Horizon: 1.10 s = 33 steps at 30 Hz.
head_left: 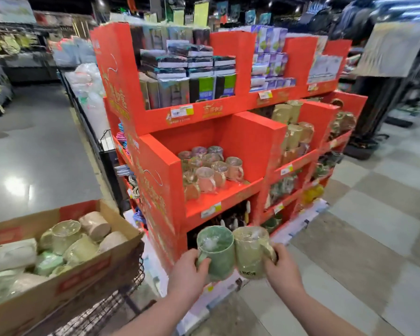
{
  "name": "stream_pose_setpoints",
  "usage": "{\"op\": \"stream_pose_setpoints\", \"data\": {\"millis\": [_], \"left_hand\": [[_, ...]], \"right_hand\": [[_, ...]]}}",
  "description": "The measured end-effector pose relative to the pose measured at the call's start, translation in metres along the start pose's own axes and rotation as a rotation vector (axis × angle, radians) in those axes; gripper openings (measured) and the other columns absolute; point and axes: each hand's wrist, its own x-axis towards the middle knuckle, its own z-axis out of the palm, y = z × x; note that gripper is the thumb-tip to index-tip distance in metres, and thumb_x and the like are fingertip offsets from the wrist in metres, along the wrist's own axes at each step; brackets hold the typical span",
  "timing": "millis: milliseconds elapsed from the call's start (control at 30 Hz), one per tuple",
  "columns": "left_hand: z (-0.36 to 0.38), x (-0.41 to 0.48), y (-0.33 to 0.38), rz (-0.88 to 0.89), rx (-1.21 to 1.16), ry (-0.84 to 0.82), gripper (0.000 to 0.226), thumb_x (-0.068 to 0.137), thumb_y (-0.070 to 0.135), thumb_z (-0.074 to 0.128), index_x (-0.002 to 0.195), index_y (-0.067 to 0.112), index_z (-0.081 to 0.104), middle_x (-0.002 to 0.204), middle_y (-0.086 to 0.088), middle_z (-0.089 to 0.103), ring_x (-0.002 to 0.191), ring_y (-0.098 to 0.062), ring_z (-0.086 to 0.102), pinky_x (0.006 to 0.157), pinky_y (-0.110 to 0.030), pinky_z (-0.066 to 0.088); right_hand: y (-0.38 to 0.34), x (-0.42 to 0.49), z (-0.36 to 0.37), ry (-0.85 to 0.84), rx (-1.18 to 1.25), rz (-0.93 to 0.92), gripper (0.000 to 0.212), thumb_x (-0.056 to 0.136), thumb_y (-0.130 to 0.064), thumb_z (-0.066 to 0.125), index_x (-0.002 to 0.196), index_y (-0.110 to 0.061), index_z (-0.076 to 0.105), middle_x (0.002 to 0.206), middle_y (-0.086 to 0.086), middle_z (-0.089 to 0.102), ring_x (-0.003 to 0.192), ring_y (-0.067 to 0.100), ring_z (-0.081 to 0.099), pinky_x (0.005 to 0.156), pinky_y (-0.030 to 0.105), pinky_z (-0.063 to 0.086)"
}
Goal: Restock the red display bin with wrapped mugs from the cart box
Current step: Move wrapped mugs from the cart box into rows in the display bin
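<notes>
My left hand [188, 270] grips a green wrapped mug [217, 251] by its handle side. My right hand [280, 267] grips a pale yellow-green wrapped mug [249, 251] by its handle. Both mugs are upright, side by side and touching, held low in front of the red display stand. Above them, the red display bin [228, 192] holds several wrapped pink and tan mugs toward its back left. At the lower left, the cardboard cart box [83, 275] holds several wrapped green, yellow and beige mugs.
The box sits on a black wire cart [131, 282]. The red stand's upper shelf [180, 115] carries boxed goods. Bins to the right [298, 141] hold gold-wrapped items. Grey aisle floor lies at left, tiled floor at right.
</notes>
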Motion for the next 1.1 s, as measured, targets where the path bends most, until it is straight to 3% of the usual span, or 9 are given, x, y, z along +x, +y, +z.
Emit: {"op": "stream_pose_setpoints", "data": {"millis": [167,267,400,533,667,900,1000,1100], "left_hand": [[0.027,-0.001,0.035,0.015,0.02,-0.024,0.032,0.092,0.028,0.054,0.065,0.028,0.036,0.069,0.008,0.043,0.069,-0.013,0.044,0.056,-0.028,0.03],[0.035,0.005,0.048,0.018,0.037,-0.03,0.028,0.093,0.03,0.052,0.068,0.027,0.039,0.073,0.007,0.047,0.068,-0.008,0.044,0.055,-0.025,0.03],[0.047,0.023,0.058,0.033,0.058,-0.023,0.022,0.092,0.031,0.052,0.076,0.018,0.048,0.077,0.003,0.051,0.068,-0.006,0.045,0.057,-0.021,0.032],[0.061,0.048,0.07,0.059,0.045,-0.044,0.022,0.092,0.03,0.052,0.074,0.019,0.046,0.075,0.003,0.051,0.071,-0.014,0.049,0.058,-0.029,0.034],[0.076,0.078,0.082,0.063,-0.012,-0.049,0.019,0.093,0.031,0.052,0.076,0.022,0.049,0.077,0.005,0.052,0.071,-0.012,0.049,0.06,-0.029,0.035],[0.08,0.158,0.094,0.056,-0.021,0.0,0.013,0.093,0.031,0.053,0.089,0.019,0.055,0.083,0.009,0.054,0.08,-0.013,0.051,0.066,-0.028,0.038],[0.069,0.186,0.09,0.038,-0.015,0.048,0.021,0.093,0.029,0.054,0.075,0.028,0.043,0.075,0.012,0.046,0.079,-0.014,0.046,0.063,-0.028,0.029],[0.061,0.209,0.076,0.01,-0.016,0.093,0.02,0.092,0.029,0.055,0.075,0.026,0.043,0.078,0.007,0.049,0.08,-0.017,0.048,0.066,-0.03,0.031]], "right_hand": [[0.025,0.005,-0.03,0.044,0.084,0.056,0.014,0.087,-0.008,0.054,0.093,-0.02,0.056,0.089,0.004,0.059,0.082,0.023,0.053,0.067,0.03,0.037],[0.031,0.013,-0.04,0.056,0.102,0.06,0.011,0.089,-0.008,0.053,0.087,-0.019,0.053,0.086,0.004,0.058,0.08,0.022,0.052,0.062,0.03,0.036],[0.033,0.029,-0.051,0.072,0.116,0.076,0.024,0.089,-0.005,0.05,0.073,-0.023,0.045,0.08,0.004,0.053,0.07,0.017,0.047,0.053,0.022,0.032],[0.033,0.054,-0.062,0.1,0.113,0.081,0.026,0.086,-0.002,0.051,0.073,-0.025,0.045,0.079,0.0,0.053,0.072,0.016,0.047,0.054,0.02,0.031],[0.031,0.086,-0.072,0.118,0.094,0.095,0.034,0.084,0.001,0.049,0.07,-0.028,0.04,0.075,-0.005,0.048,0.068,0.01,0.043,0.052,0.019,0.028],[0.01,0.174,-0.067,0.071,0.039,0.064,0.01,0.084,0.0,0.05,0.081,-0.01,0.05,0.084,0.008,0.054,0.071,0.018,0.048,0.054,0.027,0.034],[-0.005,0.208,-0.053,0.035,0.007,0.005,0.008,0.087,-0.004,0.051,0.083,-0.01,0.05,0.085,0.006,0.053,0.07,0.014,0.047,0.053,0.024,0.033],[-0.017,0.235,-0.037,0.002,-0.006,-0.054,0.003,0.09,-0.006,0.053,0.09,-0.009,0.051,0.089,0.006,0.054,0.069,0.01,0.046,0.052,0.022,0.032]]}}
